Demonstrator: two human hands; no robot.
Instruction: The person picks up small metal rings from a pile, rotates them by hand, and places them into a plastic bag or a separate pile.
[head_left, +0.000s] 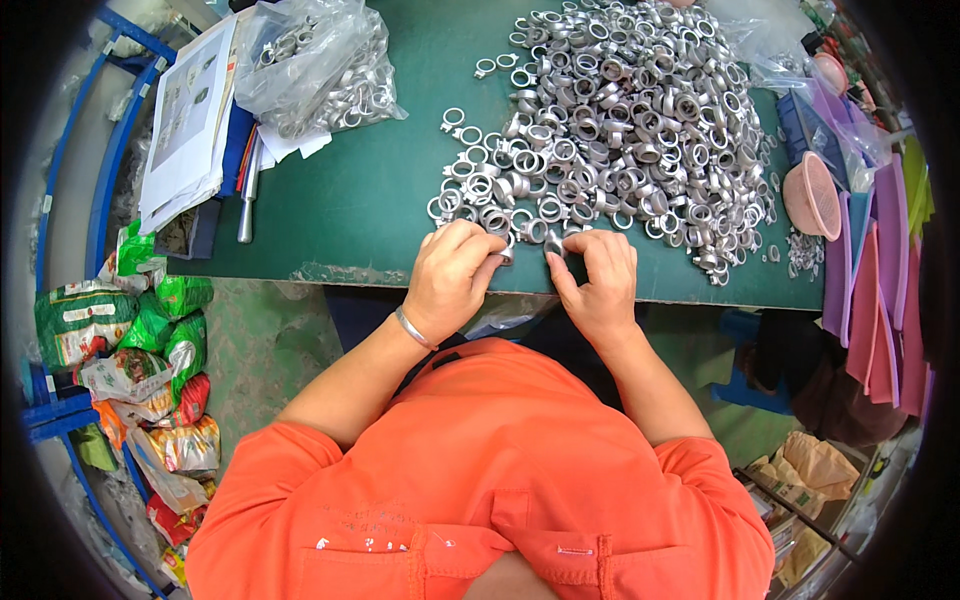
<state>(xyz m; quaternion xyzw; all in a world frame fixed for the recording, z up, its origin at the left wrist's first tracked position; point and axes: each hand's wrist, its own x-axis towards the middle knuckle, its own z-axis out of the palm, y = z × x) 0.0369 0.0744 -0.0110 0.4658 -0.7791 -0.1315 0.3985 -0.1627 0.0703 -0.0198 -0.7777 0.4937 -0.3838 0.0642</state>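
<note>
Metal rings (650,130) are heaped across the upper centre and upper right of the frame, spread over a green table (370,200). Near the middle, at the table's front edge, one small ring (508,254) is pinched at the fingertips of the left hand (452,275), thumb and fingers brought close together. Just beside, another ring (555,244) is gripped between thumb and forefinger of the right hand (604,282), only a narrow gap left. More rings are bagged in clear plastic (300,75), upper left; a pink basket (812,198) is seen at right.
</note>
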